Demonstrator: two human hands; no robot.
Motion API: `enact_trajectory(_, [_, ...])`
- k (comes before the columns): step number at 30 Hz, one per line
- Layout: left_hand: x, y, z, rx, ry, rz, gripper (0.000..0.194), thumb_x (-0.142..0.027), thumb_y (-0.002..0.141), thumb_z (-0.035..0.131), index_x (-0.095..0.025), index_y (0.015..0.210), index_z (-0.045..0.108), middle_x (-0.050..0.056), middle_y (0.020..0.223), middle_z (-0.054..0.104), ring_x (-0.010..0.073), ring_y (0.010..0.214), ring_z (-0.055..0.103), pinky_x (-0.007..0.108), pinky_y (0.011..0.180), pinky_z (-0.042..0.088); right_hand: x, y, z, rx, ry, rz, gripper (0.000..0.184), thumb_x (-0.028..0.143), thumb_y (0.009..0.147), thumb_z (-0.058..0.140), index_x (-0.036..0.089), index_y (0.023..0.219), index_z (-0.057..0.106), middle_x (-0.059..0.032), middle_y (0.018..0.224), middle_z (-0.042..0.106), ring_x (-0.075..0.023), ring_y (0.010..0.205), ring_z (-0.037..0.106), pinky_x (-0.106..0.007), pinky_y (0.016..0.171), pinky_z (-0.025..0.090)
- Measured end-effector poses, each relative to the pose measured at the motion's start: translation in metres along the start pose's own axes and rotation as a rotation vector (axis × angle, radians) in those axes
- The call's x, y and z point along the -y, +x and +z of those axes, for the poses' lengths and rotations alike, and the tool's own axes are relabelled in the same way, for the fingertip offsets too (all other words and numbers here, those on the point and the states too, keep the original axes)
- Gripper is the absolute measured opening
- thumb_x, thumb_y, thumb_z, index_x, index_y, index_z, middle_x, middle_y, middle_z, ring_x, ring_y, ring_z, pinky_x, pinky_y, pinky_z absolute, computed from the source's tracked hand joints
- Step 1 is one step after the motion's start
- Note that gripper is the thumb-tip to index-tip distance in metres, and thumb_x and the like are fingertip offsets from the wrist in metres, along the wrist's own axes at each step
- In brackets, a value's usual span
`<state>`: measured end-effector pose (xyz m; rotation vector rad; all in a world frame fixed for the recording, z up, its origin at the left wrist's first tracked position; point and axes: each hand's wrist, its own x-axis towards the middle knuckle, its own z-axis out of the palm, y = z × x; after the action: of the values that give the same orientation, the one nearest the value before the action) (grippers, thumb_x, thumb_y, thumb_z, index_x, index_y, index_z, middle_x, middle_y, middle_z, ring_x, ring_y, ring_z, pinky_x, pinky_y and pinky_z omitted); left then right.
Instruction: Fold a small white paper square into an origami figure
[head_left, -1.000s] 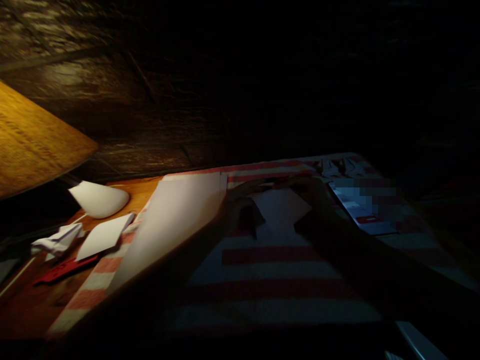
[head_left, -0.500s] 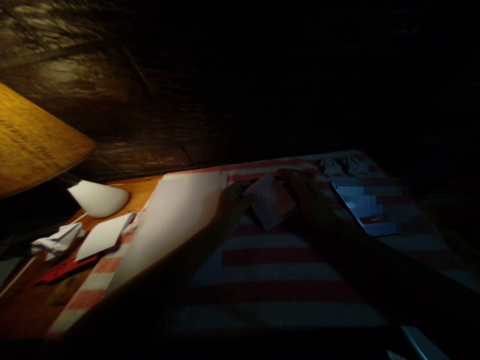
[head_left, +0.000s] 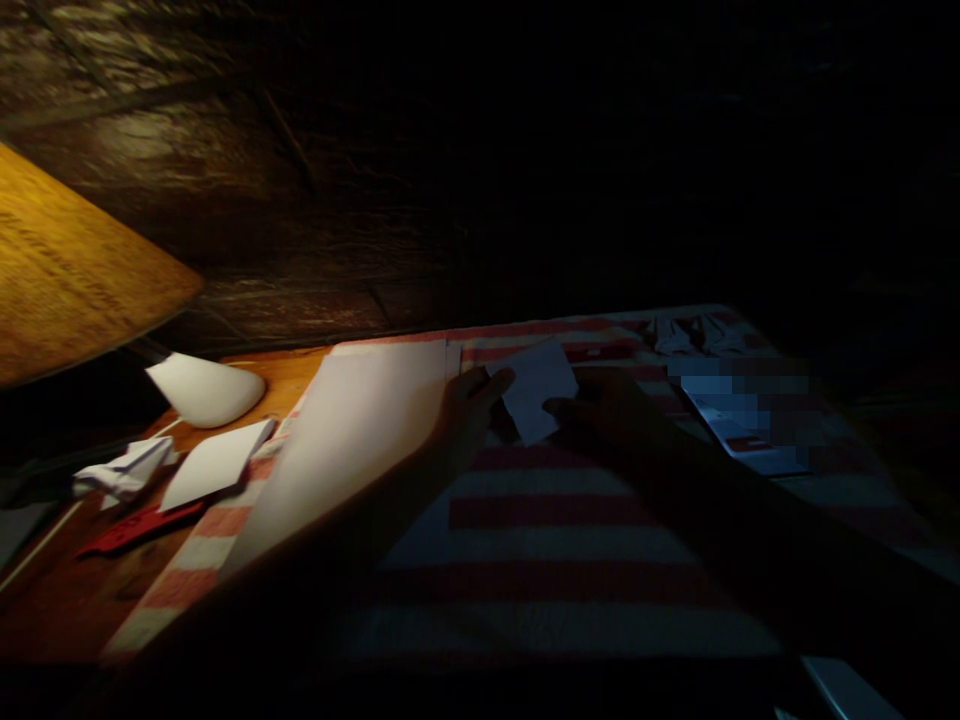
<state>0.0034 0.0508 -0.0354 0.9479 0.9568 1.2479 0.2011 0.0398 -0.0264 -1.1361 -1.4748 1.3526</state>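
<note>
A small folded piece of white paper (head_left: 534, 385) is held above the striped cloth, tilted so one corner points down. My left hand (head_left: 474, 400) grips its left edge, with the thumb on the near face. On the other side my right hand (head_left: 596, 400) pinches the paper's lower right, a finger or thumb lying across its face. Dim light hides most of the other fingers. Large sheets of white paper (head_left: 360, 410) lie flat on the cloth, left of the piece and partly under my left forearm.
A lamp with a yellow shade (head_left: 82, 270) and white base (head_left: 210, 390) stands at left. Near it lie a folded paper shape (head_left: 131, 470), a white paper stack (head_left: 217, 465) and a red tool (head_left: 142, 528). A lit phone (head_left: 742, 425) and folded paper figures (head_left: 690, 335) are at right.
The paper has been turned, and its face now looks flatter and brighter. My right fingers have moved from beside it onto its lower right. The view has shifted slightly.
</note>
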Motion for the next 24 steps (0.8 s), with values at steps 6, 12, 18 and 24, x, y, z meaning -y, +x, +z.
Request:
enact_trajectory(6, [0.0041,0.0006,-0.0018,-0.052,0.028,0.041,0.04,-0.044,0.065,0.09,-0.013,0.076,0.069,0.0,0.062,0.062,0.0113,0.053,0.059,0.023,0.048,0.046,0.0041,0.0001,-0.0007,0.011,-0.098,0.004,0.019,0.026,0.076,0.08,0.015,0.09,0.075,-0.0073,0.089,0.077,-0.018,0.073,0.068,-0.029,0.065,0.054])
enact_trajectory(12, [0.0053,0.0004,-0.0022,-0.057,0.022,0.061,0.035,-0.042,0.068,0.088,-0.013,0.077,0.071,0.002,0.065,0.065,0.0121,0.056,0.061,0.024,0.051,0.05,0.0008,0.0,-0.0011,0.011,-0.107,0.0,0.02,0.028,0.076,0.081,0.015,0.091,0.075,-0.0073,0.089,0.076,-0.0183,0.073,0.069,-0.03,0.064,0.054])
enact_trajectory(18, [0.0042,-0.0014,-0.0024,-0.049,0.026,0.055,0.034,-0.042,0.07,0.087,-0.013,0.08,0.071,0.001,0.065,0.065,0.0126,0.054,0.062,0.024,0.048,0.05,0.0001,0.0003,-0.0013,0.024,-0.115,0.007,0.023,0.03,0.074,0.082,0.015,0.091,0.074,-0.0077,0.089,0.077,-0.0191,0.073,0.069,-0.031,0.063,0.055])
enact_trajectory(24, [0.0028,-0.0011,-0.0023,-0.061,0.035,0.062,0.033,-0.04,0.07,0.086,-0.013,0.08,0.071,0.001,0.063,0.065,0.0121,0.052,0.06,0.024,0.047,0.049,0.0021,-0.0006,0.0002,0.032,-0.083,0.0,0.024,0.028,0.073,0.082,0.014,0.09,0.073,-0.0071,0.087,0.076,-0.0176,0.071,0.069,-0.03,0.062,0.055])
